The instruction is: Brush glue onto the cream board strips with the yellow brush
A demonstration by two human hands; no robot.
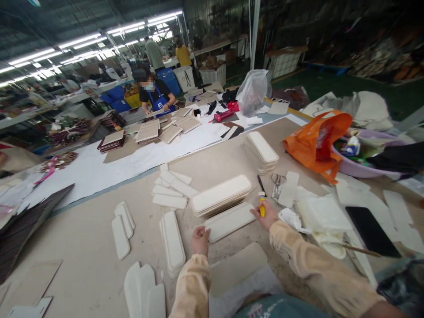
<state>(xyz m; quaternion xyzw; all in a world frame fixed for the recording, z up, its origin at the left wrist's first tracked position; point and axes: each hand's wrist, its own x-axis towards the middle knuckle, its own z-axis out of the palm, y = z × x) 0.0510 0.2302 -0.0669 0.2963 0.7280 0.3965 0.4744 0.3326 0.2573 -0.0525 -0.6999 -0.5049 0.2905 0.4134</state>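
A long cream panel with rounded corners lies in front of me between my hands. My left hand pinches its left end. My right hand has thumb and finger at the panel's right end and also holds a small yellow-handled tool pointing away from me. Just beyond lies a stack of similar long panels. Nearer my body is a greyish panel on white material. To the left stands a stack of narrower panels.
Loose cream strips and another panel stack lie farther back. At right are scissors, a black phone, an orange bag and a lilac basin. Across the table, a co-worker handles brown pieces.
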